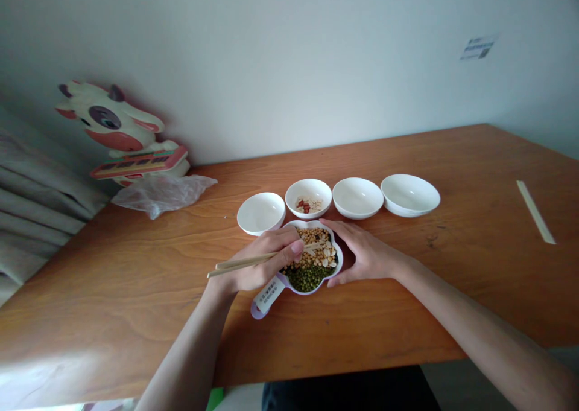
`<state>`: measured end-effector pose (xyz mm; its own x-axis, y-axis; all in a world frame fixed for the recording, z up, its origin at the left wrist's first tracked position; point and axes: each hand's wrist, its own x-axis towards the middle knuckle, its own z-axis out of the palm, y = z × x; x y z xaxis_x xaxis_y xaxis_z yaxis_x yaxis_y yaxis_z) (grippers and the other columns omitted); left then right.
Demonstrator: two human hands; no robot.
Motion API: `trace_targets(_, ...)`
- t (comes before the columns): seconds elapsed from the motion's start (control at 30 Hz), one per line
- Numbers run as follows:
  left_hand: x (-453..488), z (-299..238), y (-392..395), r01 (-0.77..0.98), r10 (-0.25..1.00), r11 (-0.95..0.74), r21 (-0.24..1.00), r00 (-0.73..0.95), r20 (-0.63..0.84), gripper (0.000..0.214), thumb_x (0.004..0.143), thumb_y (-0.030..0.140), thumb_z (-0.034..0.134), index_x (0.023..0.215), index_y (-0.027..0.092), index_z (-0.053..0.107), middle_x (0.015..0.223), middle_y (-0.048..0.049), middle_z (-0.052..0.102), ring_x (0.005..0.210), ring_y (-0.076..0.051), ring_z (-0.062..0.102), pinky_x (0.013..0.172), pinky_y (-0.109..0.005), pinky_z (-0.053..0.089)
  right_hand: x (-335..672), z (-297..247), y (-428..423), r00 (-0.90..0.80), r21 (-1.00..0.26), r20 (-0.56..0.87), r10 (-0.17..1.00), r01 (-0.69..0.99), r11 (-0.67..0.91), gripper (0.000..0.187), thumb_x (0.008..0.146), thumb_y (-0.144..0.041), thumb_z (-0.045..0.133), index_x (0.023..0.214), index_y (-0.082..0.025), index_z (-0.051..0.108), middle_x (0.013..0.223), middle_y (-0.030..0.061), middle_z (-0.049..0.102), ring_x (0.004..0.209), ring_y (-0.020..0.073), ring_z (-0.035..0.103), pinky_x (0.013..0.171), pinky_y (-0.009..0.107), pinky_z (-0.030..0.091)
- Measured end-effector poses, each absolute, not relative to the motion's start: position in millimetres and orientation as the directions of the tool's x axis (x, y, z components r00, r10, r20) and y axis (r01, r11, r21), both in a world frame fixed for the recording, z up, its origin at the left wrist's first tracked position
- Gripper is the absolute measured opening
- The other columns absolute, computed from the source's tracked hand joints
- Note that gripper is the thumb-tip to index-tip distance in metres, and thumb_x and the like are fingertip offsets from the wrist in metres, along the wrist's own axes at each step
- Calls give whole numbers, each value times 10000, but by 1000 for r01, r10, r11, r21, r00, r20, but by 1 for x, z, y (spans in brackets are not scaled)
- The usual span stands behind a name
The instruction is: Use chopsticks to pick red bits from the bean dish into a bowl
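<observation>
My left hand (pixel 265 260) is closed around a pair of wooden chopsticks (pixel 244 264), whose tips reach over a flower-shaped dish (pixel 337 265) of mixed beans: tan soybeans, pale kernels and green mung beans. My right hand (pixel 362 254) cups the dish's right side, fingers curved against its rim. Behind the dish stand several white bowls in a row. The second bowl (pixel 309 198) holds a few red and pale kernels; the first bowl (pixel 261 212) and the others look empty.
A wooden table (pixel 136 278) carries everything. A crumpled plastic bag (pixel 163 194) and a cartoon cow figure (pixel 122 133) sit at the back left by the wall. A paper chopstick sleeve (pixel 536 212) lies at the right. Curtain folds hang at the far left.
</observation>
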<state>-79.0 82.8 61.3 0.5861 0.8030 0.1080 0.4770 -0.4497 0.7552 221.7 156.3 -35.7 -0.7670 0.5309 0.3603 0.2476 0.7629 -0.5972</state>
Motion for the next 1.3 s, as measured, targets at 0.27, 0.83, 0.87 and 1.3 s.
trace_targets(0.27, -78, 62, 84, 453, 777, -474, 755, 618, 118, 514, 1216, 561, 395, 902, 202, 585, 893, -53, 634, 856, -220, 585, 751, -357, 479, 221, -34, 156, -764, -607, 363, 532, 240, 758, 1394, 712, -733, 1010, 1807, -360, 232, 1744, 183, 548, 1568, 451, 575, 1291, 664, 482)
trace_targets(0.83, -69, 57, 83, 487, 740, -570, 661, 655, 156, 494, 1242, 449, 349, 907, 195, 608, 1007, -70, 682, 925, -218, 624, 857, -382, 514, 221, -34, 156, -764, -585, 385, 517, 231, 777, 1406, 712, -715, 1019, 1808, -352, 217, 1739, 201, 545, 1550, 459, 589, 1271, 684, 494)
trace_targets(0.87, -69, 57, 84, 489, 739, -576, 655, 655, 161, 495, 1242, 446, 341, 907, 196, 605, 999, -71, 680, 917, -218, 621, 854, -385, 515, 221, -33, 156, -765, -585, 386, 516, 230, 778, 1408, 714, -708, 1022, 1810, -356, 211, 1743, 200, 541, 1554, 460, 585, 1272, 685, 494)
trace_targets(1.3, -66, 54, 83, 460, 742, -569, 682, 644, 185, 565, 1238, 502, 308, 886, 196, 627, 980, -82, 689, 915, -229, 635, 889, -405, 542, 223, -35, 157, -769, -592, 388, 508, 215, 777, 1428, 722, -685, 1026, 1827, -360, 182, 1773, 187, 512, 1578, 466, 560, 1292, 678, 470)
